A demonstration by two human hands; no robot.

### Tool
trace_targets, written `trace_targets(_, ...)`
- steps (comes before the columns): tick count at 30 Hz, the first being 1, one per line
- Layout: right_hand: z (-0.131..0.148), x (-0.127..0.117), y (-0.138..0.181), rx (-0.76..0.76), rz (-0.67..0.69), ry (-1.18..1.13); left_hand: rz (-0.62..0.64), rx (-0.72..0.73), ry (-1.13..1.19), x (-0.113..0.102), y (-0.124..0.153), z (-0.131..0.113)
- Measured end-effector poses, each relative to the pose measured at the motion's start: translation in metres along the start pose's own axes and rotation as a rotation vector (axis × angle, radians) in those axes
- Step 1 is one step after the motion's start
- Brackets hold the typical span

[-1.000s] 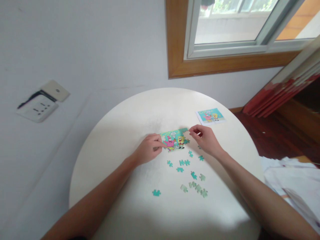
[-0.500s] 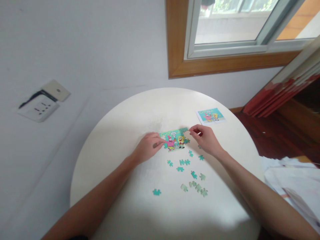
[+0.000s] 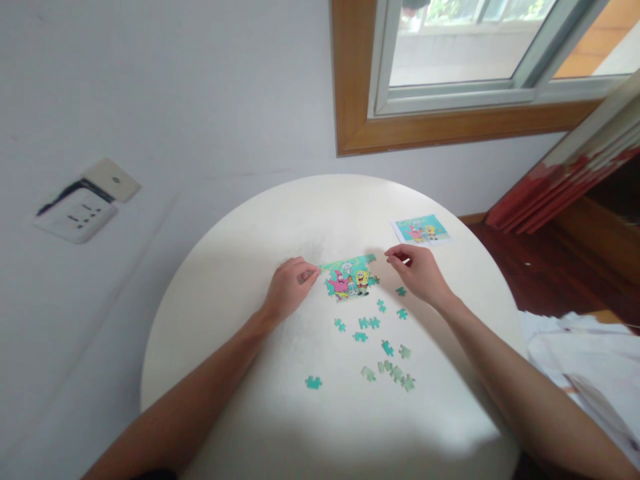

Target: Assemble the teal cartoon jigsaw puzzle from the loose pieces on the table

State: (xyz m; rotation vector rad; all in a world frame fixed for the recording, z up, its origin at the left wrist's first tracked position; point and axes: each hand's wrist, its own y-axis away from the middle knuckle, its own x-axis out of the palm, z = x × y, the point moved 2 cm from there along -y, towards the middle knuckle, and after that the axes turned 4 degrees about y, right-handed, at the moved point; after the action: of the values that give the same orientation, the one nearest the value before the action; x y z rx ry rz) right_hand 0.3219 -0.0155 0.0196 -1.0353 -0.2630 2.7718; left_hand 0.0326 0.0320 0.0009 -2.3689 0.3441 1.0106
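A partly joined jigsaw puzzle (image 3: 350,279) lies on the white table, showing a pink starfish and a yellow sponge cartoon figure, with jagged left and right edges. At its upper left corner, the thumb and fingers of my left hand (image 3: 291,287) are closed on the edge. My right hand (image 3: 416,269) hovers just off the puzzle's right side, its thumb and forefinger pinched; whatever may be between them is too small to make out. Loose teal pieces (image 3: 369,323) are scattered below the puzzle. Nearer to me lie pale green pieces (image 3: 396,373) and a lone teal piece (image 3: 313,383).
A picture card (image 3: 423,229) with the same cartoon scene lies at the back right of the round table (image 3: 240,427). White sheets (image 3: 580,360) are heaped beyond the right edge. The wall holds a socket (image 3: 77,213) at left and a window (image 3: 450,60) behind.
My left hand has slid back and up to the puzzle's upper left corner. My right hand has shifted slightly right, away from the puzzle, uncovering a teal piece below it.
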Motion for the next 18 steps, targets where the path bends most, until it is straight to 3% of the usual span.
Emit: trace_targets(18,-0.018,-0.003,-0.007,0.002,-0.020,0.107,0.010,0.028,0.002,0.003,0.002,-0.001)
